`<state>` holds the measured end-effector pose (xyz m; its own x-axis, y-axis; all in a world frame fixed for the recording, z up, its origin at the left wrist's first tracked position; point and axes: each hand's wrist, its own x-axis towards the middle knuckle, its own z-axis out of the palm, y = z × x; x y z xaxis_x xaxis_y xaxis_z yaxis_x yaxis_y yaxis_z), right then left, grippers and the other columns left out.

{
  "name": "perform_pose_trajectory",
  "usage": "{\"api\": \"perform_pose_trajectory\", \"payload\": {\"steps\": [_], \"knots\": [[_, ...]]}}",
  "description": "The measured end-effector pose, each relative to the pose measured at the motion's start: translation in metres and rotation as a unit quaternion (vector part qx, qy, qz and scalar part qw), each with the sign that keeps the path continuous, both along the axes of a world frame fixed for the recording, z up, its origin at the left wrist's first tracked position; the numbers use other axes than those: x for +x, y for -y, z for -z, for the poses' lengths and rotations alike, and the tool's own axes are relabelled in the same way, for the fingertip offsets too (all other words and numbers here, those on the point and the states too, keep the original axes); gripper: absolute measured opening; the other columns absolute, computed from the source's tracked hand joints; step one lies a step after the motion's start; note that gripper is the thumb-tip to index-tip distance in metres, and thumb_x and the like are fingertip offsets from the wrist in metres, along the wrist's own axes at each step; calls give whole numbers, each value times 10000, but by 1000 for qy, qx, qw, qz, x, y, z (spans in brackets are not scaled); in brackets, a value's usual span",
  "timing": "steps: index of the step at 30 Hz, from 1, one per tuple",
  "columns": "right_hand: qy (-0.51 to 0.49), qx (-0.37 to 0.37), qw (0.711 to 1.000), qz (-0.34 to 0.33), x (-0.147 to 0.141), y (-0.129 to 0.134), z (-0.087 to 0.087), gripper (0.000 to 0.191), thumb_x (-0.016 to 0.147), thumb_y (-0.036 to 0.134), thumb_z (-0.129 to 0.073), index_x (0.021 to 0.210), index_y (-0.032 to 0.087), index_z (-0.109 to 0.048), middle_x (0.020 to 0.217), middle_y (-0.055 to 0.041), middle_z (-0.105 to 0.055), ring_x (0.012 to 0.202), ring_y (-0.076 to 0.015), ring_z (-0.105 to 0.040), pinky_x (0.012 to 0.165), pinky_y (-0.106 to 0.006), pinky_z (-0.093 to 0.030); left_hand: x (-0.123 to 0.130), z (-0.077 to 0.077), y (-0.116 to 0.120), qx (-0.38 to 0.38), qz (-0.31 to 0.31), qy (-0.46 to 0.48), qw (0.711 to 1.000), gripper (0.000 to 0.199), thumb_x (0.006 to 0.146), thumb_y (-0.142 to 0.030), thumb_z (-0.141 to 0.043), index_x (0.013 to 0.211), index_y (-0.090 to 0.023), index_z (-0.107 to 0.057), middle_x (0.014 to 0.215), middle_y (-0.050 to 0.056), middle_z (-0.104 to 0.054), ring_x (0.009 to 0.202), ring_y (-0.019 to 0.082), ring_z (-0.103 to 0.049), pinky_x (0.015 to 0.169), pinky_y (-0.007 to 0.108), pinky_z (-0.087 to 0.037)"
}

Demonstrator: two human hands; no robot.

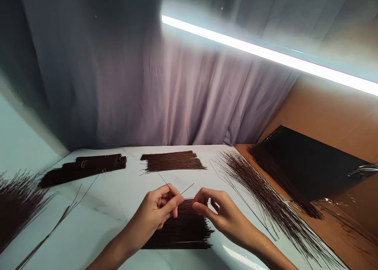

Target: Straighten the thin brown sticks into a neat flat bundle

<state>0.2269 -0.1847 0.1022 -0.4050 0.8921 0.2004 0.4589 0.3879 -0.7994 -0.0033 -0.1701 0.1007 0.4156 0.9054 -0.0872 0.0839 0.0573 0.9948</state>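
My left hand (165, 207) is closed in a pinch on thin dark sticks (187, 189); one end sticks out to the upper right, another to the upper left. Just right of it, my right hand (211, 207) has thumb and forefinger pressed together; whatever lies between those fingertips is too small to make out. Both hands are above a dark brown bundle of sticks (186, 232) lying on the white table (112, 211). Farther back lies a second, reddish-brown flat bundle (175, 161).
Dark rolled bundles (88, 167) lie at the back left, beside a loose pile (17, 203) and a few long strands (56, 226). Long loose sticks (274, 195) spread along the right edge, near a black sheet (307, 163). A grey curtain (132, 84) hangs behind, with a lit tube (265, 53) above.
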Motion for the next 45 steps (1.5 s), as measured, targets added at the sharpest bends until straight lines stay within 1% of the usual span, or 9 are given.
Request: {"api": "perform_pose_trajectory", "payload": {"steps": [7,15,21,25,28,30,33,39,45], "knots": [[140,139,980,9,30,-22,-20,222,1042,302,-520,962,233,-714,923,-28,-729,802,-162,-647,705,-273,-470,-3,16,-22,44,-104,-9,994,378,824,-540,-747,876,-176,-660,747,2,-604,498,66,-404,351,125,-193],[230,312,922,11,32,-56,-30,162,1031,201,-534,953,220,-675,932,-37,-723,895,-199,-576,862,-368,-400,-8,29,-25,26,-23,-12,999,373,879,-523,-700,832,-157,-641,730,1,-620,488,63,-411,318,108,-283],[238,310,921,13,30,-51,-28,66,1002,219,-603,977,237,-662,972,-26,-717,1029,-221,-583,1040,-474,-344,-9,28,-25,11,-16,5,1000,358,875,-510,-708,827,-166,-623,725,-9,-626,477,60,-415,319,113,-281],[247,347,904,24,5,-40,-44,323,1003,156,-573,1302,276,-607,1283,-81,-655,1185,-249,-562,1070,-505,-372,-1,21,-17,-17,0,14,1000,340,845,-490,-740,825,-173,-619,698,-22,-606,474,64,-387,310,121,-254],[293,404,865,-54,-29,-38,-60,544,954,109,-625,1449,309,-517,1541,-85,-471,1381,-287,-429,1118,-516,-371,5,16,-10,-30,19,17,999,335,852,-486,-734,802,-184,-599,655,-32,-586,462,65,-373,319,135,-200],[324,430,834,-120,-45,-40,-67,492,928,150,-684,1392,273,-582,1566,-91,-442,1420,-297,-389,1128,-503,-390,6,15,-7,-35,21,16,999,336,868,-488,-717,787,-191,-581,628,-46,-559,433,56,-339,324,149,-171],[355,447,811,-126,-45,-44,-68,269,926,172,-698,1192,210,-696,1436,-118,-560,1346,-305,-453,1075,-493,-444,5,14,-5,-15,16,8,1000,304,863,-446,-734,791,-191,-583,642,-52,-534,464,60,-337,345,152,-186],[345,419,840,-22,-1,-40,-40,287,906,72,-672,1117,258,-729,1341,-94,-608,1250,-312,-483,1025,-535,-421,3,21,-7,-1,0,-12,1000,242,837,-403,-756,903,-208,-628,768,-36,-507,623,105,-395,382,126,-219],[290,365,884,33,11,-31,-16,238,910,83,-672,996,287,-759,1251,-64,-643,1145,-294,-530,932,-488,-455,7,25,-2,9,10,-28,1000,238,850,-391,-743,938,-192,-645,768,-30,-502,643,110,-397,412,135,-248]]}}
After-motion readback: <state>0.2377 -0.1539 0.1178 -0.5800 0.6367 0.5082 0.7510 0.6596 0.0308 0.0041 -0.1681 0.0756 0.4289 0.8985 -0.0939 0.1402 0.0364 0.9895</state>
